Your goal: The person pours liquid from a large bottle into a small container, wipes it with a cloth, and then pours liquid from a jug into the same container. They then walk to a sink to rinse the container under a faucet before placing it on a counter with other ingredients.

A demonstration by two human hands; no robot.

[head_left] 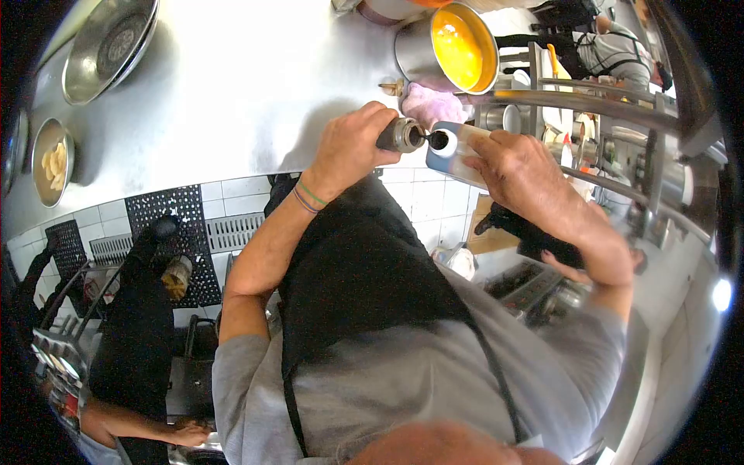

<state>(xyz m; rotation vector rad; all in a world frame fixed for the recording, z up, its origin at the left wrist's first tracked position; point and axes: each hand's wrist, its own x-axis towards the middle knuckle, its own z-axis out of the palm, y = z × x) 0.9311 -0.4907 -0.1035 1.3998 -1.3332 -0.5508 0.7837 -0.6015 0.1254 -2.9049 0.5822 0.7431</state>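
Observation:
My left hand [348, 147] is wrapped around a small dark glass bottle [405, 135], its open mouth facing right. In my right hand [518, 167] is a tilted pale plastic bottle [460, 155] with dark liquid showing through its wall. The two mouths nearly meet over the counter's edge, and a thin dark stream of liquid [425, 137] joins them. Just beyond the bottles lies a crumpled lilac cloth [432, 105] on the steel counter [232, 85].
A steel pot [418, 54] of yellow-orange liquid stands behind the cloth. Steel bowls [105, 54] sit at the far left, near a smaller bowl [41, 155] holding pale pieces. A metal rail [589, 99] runs along the right. Other people [128, 349] stand at lower left and upper right.

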